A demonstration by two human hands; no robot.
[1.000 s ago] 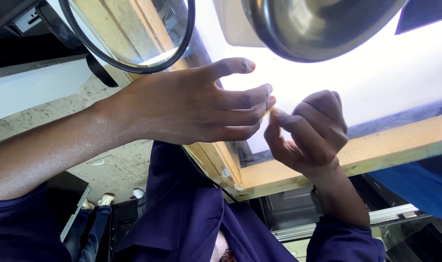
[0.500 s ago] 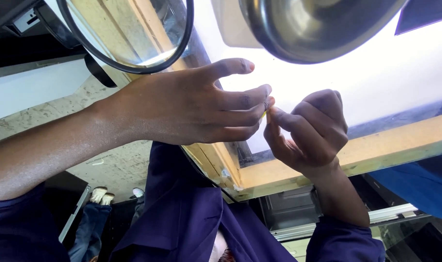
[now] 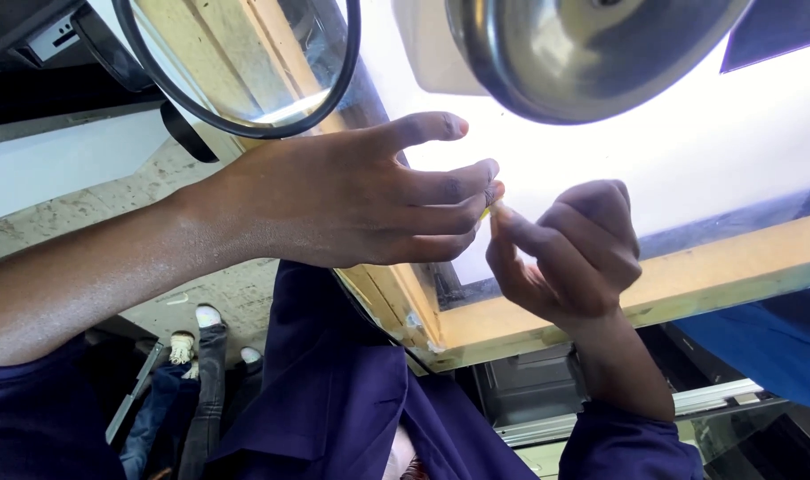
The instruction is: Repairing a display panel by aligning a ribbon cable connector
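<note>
Bright backlit desk [image 3: 761, 258] behind: left hand [image 3: 352, 200] and right hand [image 3: 569, 253] pinch one tiny yellowish piece [image 3: 489, 212] mid-frame, grip closed; next calls for fine, steady fingertip work.

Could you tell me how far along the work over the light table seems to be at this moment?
Nothing finished shows. In hand: the left hand and right hand meet fingertip to fingertip over the wood-framed light table, pinching a tiny yellowish piece, too small to identify. The round magnifier lens and metal lamp shade sit beside them. What remains cannot be judged.
</note>
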